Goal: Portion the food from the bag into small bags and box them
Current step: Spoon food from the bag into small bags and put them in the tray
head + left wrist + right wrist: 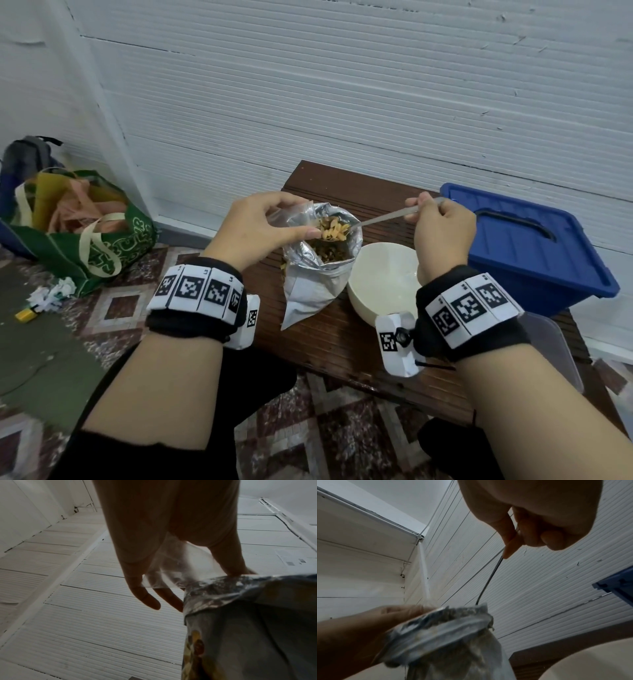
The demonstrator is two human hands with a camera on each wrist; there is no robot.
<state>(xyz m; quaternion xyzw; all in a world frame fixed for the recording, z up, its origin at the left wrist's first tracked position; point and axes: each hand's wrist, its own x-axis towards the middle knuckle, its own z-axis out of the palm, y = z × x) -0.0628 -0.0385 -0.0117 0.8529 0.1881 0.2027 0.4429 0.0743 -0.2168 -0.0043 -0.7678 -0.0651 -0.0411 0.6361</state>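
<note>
White ribbed wall behind, the foil bag of food stands open on the brown surface beside a bowl, left hand pinching a small clear bag at its mouth, right hand gripping a loaded spoon above it

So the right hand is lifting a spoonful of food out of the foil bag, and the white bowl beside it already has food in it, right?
Not quite. The right hand does hold the spoon with food over the foil bag, but the head view shows the white bowl beside it is empty.
</note>
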